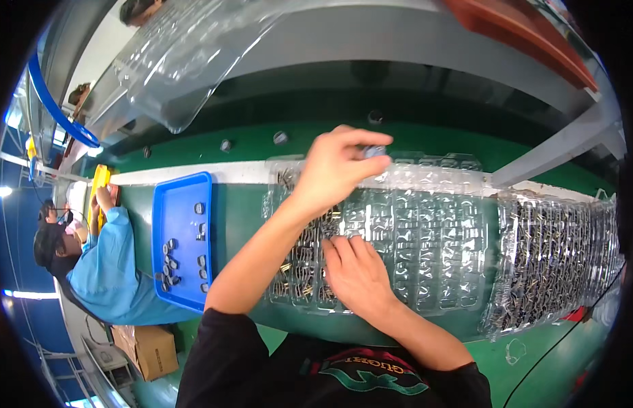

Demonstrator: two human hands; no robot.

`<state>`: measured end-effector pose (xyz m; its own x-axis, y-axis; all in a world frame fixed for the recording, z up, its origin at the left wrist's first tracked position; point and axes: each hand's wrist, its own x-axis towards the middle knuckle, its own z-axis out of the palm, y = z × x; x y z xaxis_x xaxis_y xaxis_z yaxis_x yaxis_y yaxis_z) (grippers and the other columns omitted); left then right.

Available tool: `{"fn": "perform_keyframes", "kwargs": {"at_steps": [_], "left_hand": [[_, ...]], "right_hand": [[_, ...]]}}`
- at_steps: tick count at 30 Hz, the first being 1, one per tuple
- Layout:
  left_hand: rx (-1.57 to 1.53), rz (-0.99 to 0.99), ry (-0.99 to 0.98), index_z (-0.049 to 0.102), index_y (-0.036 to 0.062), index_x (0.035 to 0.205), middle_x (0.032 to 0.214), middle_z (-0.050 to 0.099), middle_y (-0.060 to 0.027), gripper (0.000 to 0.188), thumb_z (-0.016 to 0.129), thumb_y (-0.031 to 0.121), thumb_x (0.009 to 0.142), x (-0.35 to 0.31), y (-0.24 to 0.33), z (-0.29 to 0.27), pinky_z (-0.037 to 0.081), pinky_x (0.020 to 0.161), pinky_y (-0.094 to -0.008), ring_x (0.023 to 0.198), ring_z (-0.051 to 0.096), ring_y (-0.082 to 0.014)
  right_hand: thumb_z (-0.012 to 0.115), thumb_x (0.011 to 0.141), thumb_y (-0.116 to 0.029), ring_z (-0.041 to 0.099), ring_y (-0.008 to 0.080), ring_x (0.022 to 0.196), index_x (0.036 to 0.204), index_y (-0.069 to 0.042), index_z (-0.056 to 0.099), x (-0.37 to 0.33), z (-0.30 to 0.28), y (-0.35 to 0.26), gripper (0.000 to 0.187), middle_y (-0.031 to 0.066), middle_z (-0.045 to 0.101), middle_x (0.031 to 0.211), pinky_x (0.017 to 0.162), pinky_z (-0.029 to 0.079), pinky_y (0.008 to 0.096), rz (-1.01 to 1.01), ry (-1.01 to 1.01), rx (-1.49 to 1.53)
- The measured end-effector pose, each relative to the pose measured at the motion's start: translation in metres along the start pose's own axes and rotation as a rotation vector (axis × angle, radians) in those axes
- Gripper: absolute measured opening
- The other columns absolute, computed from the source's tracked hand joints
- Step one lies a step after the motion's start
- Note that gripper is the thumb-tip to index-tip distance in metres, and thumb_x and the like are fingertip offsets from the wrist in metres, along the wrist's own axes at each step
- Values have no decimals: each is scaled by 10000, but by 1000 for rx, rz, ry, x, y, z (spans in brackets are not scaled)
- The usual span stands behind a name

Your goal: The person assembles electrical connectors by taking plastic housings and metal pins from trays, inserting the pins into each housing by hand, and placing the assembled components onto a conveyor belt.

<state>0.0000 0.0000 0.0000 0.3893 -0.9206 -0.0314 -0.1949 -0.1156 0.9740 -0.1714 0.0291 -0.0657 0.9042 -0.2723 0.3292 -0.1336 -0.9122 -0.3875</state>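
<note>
A black short-sleeved T-shirt [293, 381] is worn. The left sleeve [225, 353] and the right sleeve [449, 387] are plain black, loosely cut and ended near the elbow. Both forearms are left uncovered, as are the left hand [335, 166] and the right hand [358, 275]. The chest is marked by a print: a curved green shape [371, 383] is set beside yellow-orange lettering [379, 363], with dark red apparently included; finer detail cannot be confirmed, the print being foreshortened near the lower rim.
</note>
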Motion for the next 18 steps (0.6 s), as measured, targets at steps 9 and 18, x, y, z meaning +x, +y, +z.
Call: {"fn": "perform_keyframes", "kwargs": {"at_steps": [9, 18], "left_hand": [[-874, -141, 181, 595, -81, 1251, 1154, 663, -179, 293, 545, -5, 973, -113, -33, -31, 583, 944, -410, 1098, 658, -326], [-1132, -17, 156, 568, -6, 1241, 1247, 618, -188, 269, 559, -5, 972, -125, -46, 8, 546, 988, -389, 1157, 625, -316]], "right_hand": [[735, 689, -76, 629, 242, 874, 936, -66, 636, 10, -12, 2, 267, 50, 599, 987, 702, 559, 349, 84, 55, 337], [850, 675, 7, 645, 154, 758, 987, -40, 703, 16, -38, 24, 348, 67, 705, 910, 635, 522, 263, 295, 214, 817]]}}
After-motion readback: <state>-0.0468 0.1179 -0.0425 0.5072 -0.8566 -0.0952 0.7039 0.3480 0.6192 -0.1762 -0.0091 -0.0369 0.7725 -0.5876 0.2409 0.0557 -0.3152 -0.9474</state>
